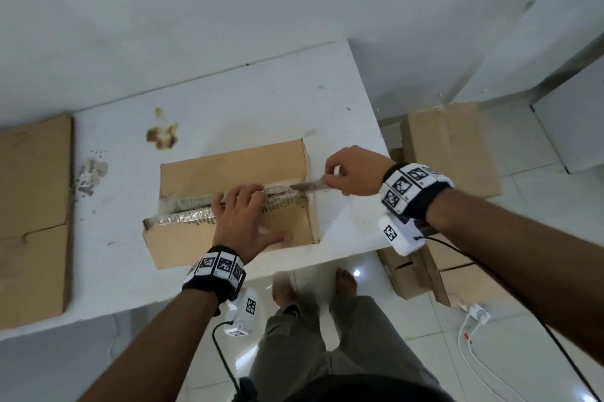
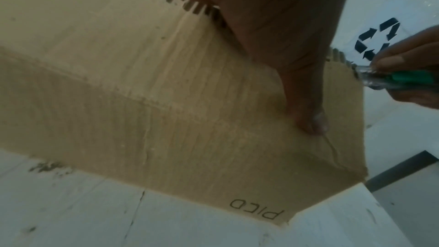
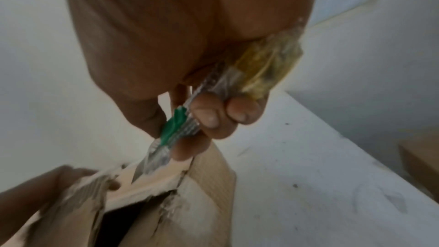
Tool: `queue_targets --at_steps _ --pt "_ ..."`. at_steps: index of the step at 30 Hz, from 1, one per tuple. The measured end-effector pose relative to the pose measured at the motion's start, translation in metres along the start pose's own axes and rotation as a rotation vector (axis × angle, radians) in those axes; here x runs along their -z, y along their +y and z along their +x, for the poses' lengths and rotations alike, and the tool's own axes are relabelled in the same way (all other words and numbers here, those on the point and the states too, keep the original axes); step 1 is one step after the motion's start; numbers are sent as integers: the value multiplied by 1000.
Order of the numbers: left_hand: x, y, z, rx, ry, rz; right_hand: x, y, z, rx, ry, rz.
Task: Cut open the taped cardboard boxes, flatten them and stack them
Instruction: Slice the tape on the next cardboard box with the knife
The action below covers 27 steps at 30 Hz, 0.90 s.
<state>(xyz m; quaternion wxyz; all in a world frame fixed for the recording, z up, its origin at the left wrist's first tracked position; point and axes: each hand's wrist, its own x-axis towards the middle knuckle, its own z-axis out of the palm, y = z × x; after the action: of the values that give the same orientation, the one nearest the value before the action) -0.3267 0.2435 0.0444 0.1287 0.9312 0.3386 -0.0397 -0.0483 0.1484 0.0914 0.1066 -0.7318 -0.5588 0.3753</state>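
Note:
A brown cardboard box lies on the white table, its top seam slit, with torn tape along the flap edges. My left hand presses flat on the near flap, fingers spread and their tips at the seam; the thumb lies on the flap. My right hand grips a clear utility cutter with a green slider. Its blade sits in the seam at the box's right end. The cutter shows at the right edge of the left wrist view.
Flattened cardboard lies on the table's left end. Several more boxes stand on the tiled floor to the right, beside a power strip and white cable. My bare feet are just below the table's near edge. A white wall is behind.

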Motion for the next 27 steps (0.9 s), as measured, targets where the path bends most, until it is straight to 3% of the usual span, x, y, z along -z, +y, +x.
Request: queue_targets --at_steps 2,5,8,10,12,15,20,23,27 --pt "6 3 -6 14 136 -68 -2 15 -14 -77 104 156" --pt "9 6 4 150 159 -285 -34 28 -32 -219 179 413" --pt "0 7 32 295 -25 -151 -75 25 -34 -378 204 686" --pt "-6 9 47 281 -165 -52 -92 20 -36 -437 225 818" --pt "-3 7 55 233 -192 -44 -102 15 -38 -441 219 919" --pt "0 -12 55 183 -205 -155 -107 13 -39 -437 216 970" --pt "-1 -26 55 222 -276 -427 -101 19 -42 -401 183 983" --pt "-2 -30 49 142 -338 -296 -100 19 -46 -394 153 966" --pt "-11 -18 45 155 -248 0 -102 18 -49 -391 144 938"
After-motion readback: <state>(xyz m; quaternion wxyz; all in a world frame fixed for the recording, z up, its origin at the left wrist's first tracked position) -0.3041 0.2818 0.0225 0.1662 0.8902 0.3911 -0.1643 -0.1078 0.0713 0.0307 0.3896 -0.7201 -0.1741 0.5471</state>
